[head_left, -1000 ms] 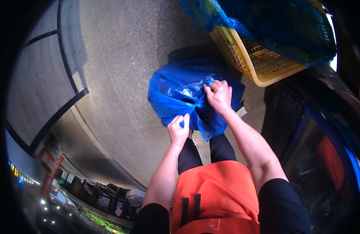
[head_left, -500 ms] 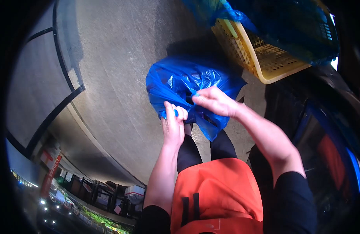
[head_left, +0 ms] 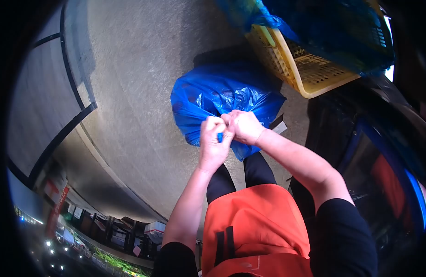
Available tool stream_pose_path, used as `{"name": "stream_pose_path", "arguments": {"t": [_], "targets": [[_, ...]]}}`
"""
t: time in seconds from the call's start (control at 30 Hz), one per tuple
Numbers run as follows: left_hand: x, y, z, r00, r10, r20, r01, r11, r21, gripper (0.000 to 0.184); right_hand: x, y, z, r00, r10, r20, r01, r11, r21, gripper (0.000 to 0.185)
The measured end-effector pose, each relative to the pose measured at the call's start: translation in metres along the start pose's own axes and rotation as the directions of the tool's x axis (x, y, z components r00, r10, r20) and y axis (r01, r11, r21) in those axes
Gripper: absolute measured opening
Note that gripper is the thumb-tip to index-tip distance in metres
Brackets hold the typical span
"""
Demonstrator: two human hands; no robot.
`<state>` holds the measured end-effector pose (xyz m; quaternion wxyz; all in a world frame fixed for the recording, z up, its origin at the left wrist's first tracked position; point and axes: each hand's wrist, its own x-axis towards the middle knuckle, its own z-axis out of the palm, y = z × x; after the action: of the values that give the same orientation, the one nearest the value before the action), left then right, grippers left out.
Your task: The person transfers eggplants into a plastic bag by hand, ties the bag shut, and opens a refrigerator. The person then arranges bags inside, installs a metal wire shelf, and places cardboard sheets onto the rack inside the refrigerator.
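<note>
A full blue plastic bag (head_left: 190, 94) rests on the floor in front of my feet, its contents only dimly visible through the film. My left hand (head_left: 214, 138) is closed on the gathered top of the bag, with a bit of blue plastic showing between the fingers. Right against it, my right hand (head_left: 245, 127) also grips the bag's top edge. The two hands meet at the mouth of the bag, and the fingertips partly hide the plastic there.
A yellow plastic basket (head_left: 296, 83) stands at the upper right, with blue plastic sheeting (head_left: 333, 32) over it. Grey floor (head_left: 134, 83) spreads to the left. A dark, blue-edged object (head_left: 360, 138) is at the right. Shelves with boxes (head_left: 125, 235) show at the lower left.
My hands were apart, each holding part of the bag's top; now they have come together. The left moved up and right, the right moved left.
</note>
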<state>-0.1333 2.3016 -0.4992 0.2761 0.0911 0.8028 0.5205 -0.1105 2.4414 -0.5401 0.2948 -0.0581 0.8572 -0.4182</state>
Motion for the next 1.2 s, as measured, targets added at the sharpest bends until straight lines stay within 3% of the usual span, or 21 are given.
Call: {"name": "stream_pose_path", "arguments": {"t": [0.07,0.17,0.2,0.23,0.3,0.37,0.43,0.5,0.57,0.6,0.63,0.67,0.8,0.83,0.9,0.97,1.0,1.03,1.1,1.17,1.2], "targets": [[0.000,-0.011,0.011,0.998,0.067,0.020,-0.064,0.991,-0.118,0.028,-0.005,0.006,0.006,0.992,0.031,-0.121,-0.021,0.996,0.089,0.020],[-0.008,-0.035,-0.003,0.868,-0.410,0.282,0.496,0.664,-0.560,0.047,-0.009,0.006,0.008,0.944,0.310,-0.110,-0.253,0.898,0.360,0.030],[-0.011,-0.041,0.003,0.814,-0.428,0.392,0.572,0.705,-0.419,0.045,-0.007,0.008,0.010,0.940,0.309,-0.147,-0.220,0.875,0.430,0.033],[-0.016,-0.044,0.019,0.899,-0.332,0.285,0.436,0.729,-0.527,0.039,-0.005,0.008,0.011,0.936,0.309,-0.171,-0.200,0.863,0.464,0.032],[-0.007,-0.054,0.021,0.969,-0.141,0.205,0.158,0.985,-0.071,0.030,-0.002,0.005,0.010,0.913,0.355,-0.200,-0.212,0.834,0.509,0.033],[-0.003,-0.056,0.027,0.971,-0.217,0.100,0.220,0.975,-0.023,0.011,0.001,0.005,-0.001,0.852,0.523,0.020,-0.477,0.759,0.444,0.041],[-0.009,-0.060,0.029,0.820,-0.541,0.186,0.541,0.628,-0.559,0.016,-0.001,0.004,-0.002,0.849,0.520,0.094,-0.266,0.266,0.927,0.035],[-0.004,-0.045,0.027,0.821,-0.525,0.224,0.495,0.460,-0.737,0.021,-0.010,-0.003,-0.008,0.840,0.525,0.134,-0.219,0.103,0.970,0.023],[0.001,-0.051,0.022,0.801,-0.528,0.283,0.584,0.585,-0.563,0.018,-0.017,-0.009,-0.002,0.878,0.479,-0.006,-0.140,0.268,0.953,0.023],[0.004,-0.054,0.027,0.867,-0.466,0.177,0.498,0.803,-0.328,0.018,-0.018,-0.017,0.002,0.864,0.484,-0.142,-0.155,0.523,0.838,0.021],[0.007,-0.056,0.032,0.926,-0.364,0.099,0.370,0.928,-0.046,0.018,-0.022,-0.017,-0.002,0.921,0.252,-0.298,-0.135,0.923,0.361,0.017],[0.014,-0.053,0.025,0.935,-0.268,0.231,0.230,0.956,0.180,0.022,-0.022,-0.018,-0.005,0.901,0.151,-0.407,-0.063,0.973,0.221,0.015],[0.011,-0.044,0.027,0.900,-0.206,0.385,0.028,0.907,0.420,0.032,-0.021,-0.020,-0.016,0.851,-0.103,-0.515,0.044,0.991,-0.125,0.016],[0.009,-0.043,0.028,0.941,-0.063,0.334,-0.059,0.937,0.343,0.032,-0.019,-0.020,-0.015,0.867,-0.163,-0.472,0.086,0.980,-0.180,0.022],[0.010,-0.042,0.026,0.961,-0.098,0.259,0.039,0.973,0.226,0.027,-0.016,-0.011,-0.017,0.927,-0.197,-0.320,0.144,0.973,-0.180,0.029],[0.016,-0.037,0.026,0.926,-0.293,0.237,0.279,0.956,0.092,0.024,-0.019,-0.002,-0.027,0.993,0.059,-0.105,-0.079,0.977,-0.196,0.034],[0.018,-0.038,0.019,0.805,-0.483,0.344,0.506,0.862,0.024,0.029,-0.019,0.007,-0.025,0.992,0.099,-0.073,-0.111,0.978,-0.176,0.037],[0.017,-0.041,0.017,0.845,-0.402,0.353,0.474,0.868,-0.148,0.030,-0.021,0.016,-0.026,0.992,0.099,0.078,-0.090,0.991,-0.103,0.033],[0.020,-0.041,0.010,0.801,-0.433,0.412,0.523,0.842,-0.132,0.029,-0.027,0.011,-0.029,0.995,0.089,0.040,-0.086,0.993,-0.075,0.026],[0.019,-0.039,0.004,0.718,-0.522,0.460,0.683,0.654,-0.324,0.014,-0.032,0.004,-0.022,0.996,0.023,-0.087,-0.009,0.988,0.151,0.018],[0.018,-0.041,0.002,0.705,-0.528,0.473,0.705,0.593,-0.389,0.011,-0.034,-0.002,-0.028,0.986,0.139,0.094,-0.146,0.987,0.072,0.013]]}}
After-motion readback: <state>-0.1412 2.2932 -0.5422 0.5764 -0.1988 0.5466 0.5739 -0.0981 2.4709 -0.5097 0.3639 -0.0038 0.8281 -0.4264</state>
